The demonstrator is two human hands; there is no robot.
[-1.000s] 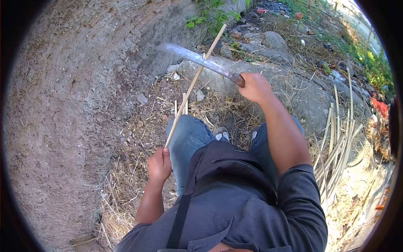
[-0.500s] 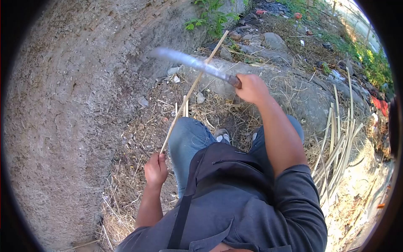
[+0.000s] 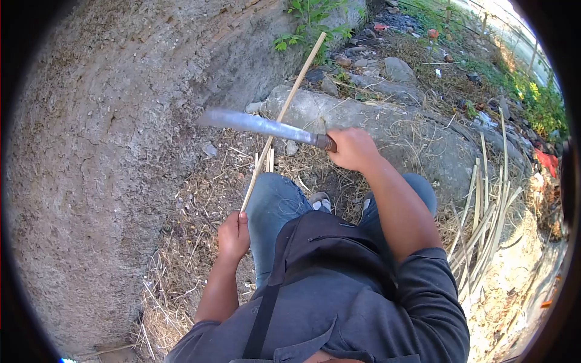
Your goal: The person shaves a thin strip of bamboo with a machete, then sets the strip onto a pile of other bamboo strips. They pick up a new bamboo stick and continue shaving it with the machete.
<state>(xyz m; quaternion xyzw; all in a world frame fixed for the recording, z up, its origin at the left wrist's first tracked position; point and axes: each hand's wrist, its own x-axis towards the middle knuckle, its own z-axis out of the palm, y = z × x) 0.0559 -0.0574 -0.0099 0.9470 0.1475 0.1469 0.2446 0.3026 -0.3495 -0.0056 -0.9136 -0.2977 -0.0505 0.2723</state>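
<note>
My left hand [image 3: 233, 237] is closed round the lower end of a long pale bamboo strip [image 3: 296, 85], which slants up and away beside my knee. In my right hand [image 3: 353, 149] is the dark handle of a machete [image 3: 260, 124]. Its long blade points left and crosses the strip around the middle, the tip smeared by motion. Below the crossing, the ends of a few more pale strips [image 3: 270, 161] show just past my left knee.
A rough earthen wall [image 3: 103, 151] rises on the left. Ahead lies a large grey rock [image 3: 339, 115], with shavings scattered over the ground. Several long split strips [image 3: 487, 209] are piled to my right. A leafy green plant [image 3: 315, 24] grows by the wall.
The machete and my right hand have moved down and slightly left, so the blade crosses the strip lower. My left hand has shifted slightly right, still holding the strip.
</note>
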